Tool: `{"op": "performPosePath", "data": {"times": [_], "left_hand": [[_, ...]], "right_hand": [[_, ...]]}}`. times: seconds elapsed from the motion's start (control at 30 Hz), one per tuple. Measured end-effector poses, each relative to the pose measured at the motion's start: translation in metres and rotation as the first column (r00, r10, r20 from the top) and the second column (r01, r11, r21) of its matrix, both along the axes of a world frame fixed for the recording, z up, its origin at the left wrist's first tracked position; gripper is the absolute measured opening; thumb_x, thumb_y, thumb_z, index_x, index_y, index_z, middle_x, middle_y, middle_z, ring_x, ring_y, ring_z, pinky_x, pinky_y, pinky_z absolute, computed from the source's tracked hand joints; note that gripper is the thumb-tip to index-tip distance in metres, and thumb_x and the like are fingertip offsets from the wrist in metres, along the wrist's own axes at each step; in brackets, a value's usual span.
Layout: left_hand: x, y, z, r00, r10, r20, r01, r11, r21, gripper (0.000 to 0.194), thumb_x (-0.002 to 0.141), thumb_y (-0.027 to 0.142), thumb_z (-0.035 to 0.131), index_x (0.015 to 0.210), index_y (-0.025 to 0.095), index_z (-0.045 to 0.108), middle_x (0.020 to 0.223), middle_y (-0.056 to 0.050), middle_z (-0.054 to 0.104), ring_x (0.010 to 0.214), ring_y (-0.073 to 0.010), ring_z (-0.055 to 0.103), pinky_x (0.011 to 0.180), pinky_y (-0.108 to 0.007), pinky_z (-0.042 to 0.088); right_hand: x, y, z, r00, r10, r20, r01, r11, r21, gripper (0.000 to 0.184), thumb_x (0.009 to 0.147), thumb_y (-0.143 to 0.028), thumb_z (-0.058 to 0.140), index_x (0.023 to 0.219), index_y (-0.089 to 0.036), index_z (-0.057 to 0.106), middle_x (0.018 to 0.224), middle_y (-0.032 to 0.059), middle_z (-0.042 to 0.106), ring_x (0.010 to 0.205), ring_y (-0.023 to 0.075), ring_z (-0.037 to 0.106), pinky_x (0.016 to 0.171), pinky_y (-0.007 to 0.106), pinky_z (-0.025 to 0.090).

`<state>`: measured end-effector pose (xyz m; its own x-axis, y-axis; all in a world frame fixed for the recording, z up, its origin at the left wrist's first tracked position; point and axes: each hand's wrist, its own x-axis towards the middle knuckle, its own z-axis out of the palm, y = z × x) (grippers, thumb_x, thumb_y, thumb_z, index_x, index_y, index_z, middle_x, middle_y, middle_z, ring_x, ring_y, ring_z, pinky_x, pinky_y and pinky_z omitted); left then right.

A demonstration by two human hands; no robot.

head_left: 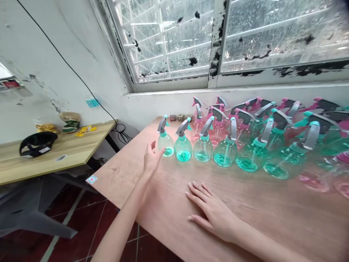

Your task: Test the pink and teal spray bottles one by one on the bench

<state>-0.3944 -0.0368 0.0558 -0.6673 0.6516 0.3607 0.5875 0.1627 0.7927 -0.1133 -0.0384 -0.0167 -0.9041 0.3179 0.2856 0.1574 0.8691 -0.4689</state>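
Observation:
My left hand (153,157) is beside the leftmost green spray bottle (167,145), thumb and fingers apart around its left side; whether it touches the bottle I cannot tell. Flat on the wooden tabletop (169,207) lies my right hand (208,211), fingers spread, holding nothing. In front of it a row of clear green spray bottles stands upright, among them a second bottle (183,148) and a third bottle (203,148). Each has a grey and teal trigger head. Behind them are several pink spray bottles (218,127), partly hidden by the front row.
Small brownish blocks (180,117) sit by the wall at the table's back. A window (169,43) is above. To the left, another table (89,140) bears a black headband-like object (38,143), a bag (70,122) and yellow pieces (85,130). A black cable (68,63) hangs down the wall.

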Motion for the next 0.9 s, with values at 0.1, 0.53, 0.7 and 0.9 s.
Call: {"op": "performPosePath", "data": {"times": [0.1, 0.53, 0.7, 0.9], "left_hand": [[-0.003, 0.024, 0.002, 0.999, -0.021, -0.05, 0.021, 1.0, -0.005, 0.062, 0.077, 0.037, 0.073, 0.13, 0.017, 0.048, 0.139, -0.017, 0.054, 0.133, -0.0288, 0.05, 0.107, -0.041, 0.043], [-0.011, -0.013, 0.013, 0.993, 0.09, -0.072, -0.102, 0.98, -0.174, 0.064, 0.072, 0.046, 0.076, 0.123, 0.018, 0.05, 0.126, -0.017, 0.063, 0.118, -0.032, 0.062, 0.101, -0.046, 0.047], [0.041, -0.069, 0.007, 0.997, 0.042, -0.061, -0.056, 0.966, -0.251, 0.069, 0.072, 0.056, 0.072, 0.124, 0.019, 0.048, 0.126, -0.016, 0.063, 0.108, -0.0327, 0.067, 0.093, -0.048, 0.053], [0.154, -0.098, -0.006, 0.985, -0.168, -0.048, 0.143, 0.933, -0.33, 0.06, 0.07, 0.058, 0.073, 0.112, 0.019, 0.055, 0.105, -0.013, 0.069, 0.104, -0.0364, 0.067, 0.088, -0.053, 0.055]], "right_hand": [[0.001, 0.0, 0.001, 1.0, -0.009, -0.01, 0.009, 1.0, -0.014, 0.063, 0.093, -0.052, 0.053, 0.148, -0.022, 0.042, 0.155, 0.0114, 0.037, 0.145, 0.0307, 0.032, 0.118, 0.057, 0.028], [0.014, 0.004, 0.007, 1.0, 0.019, 0.019, -0.018, 0.998, -0.053, 0.057, 0.097, -0.049, 0.048, 0.145, -0.018, 0.047, 0.154, 0.0103, 0.04, 0.144, 0.029, 0.034, 0.119, 0.053, 0.03], [0.051, 0.013, 0.003, 0.999, 0.038, -0.009, -0.038, 0.995, -0.092, 0.051, 0.099, -0.045, 0.047, 0.145, -0.024, 0.047, 0.151, 0.0067, 0.046, 0.143, 0.0262, 0.037, 0.119, 0.052, 0.03], [0.107, 0.03, 0.001, 1.0, -0.014, -0.015, 0.013, 0.997, -0.073, 0.046, 0.098, -0.042, 0.049, 0.14, -0.023, 0.053, 0.147, 0.0075, 0.051, 0.14, 0.0256, 0.042, 0.118, 0.051, 0.032]]}}
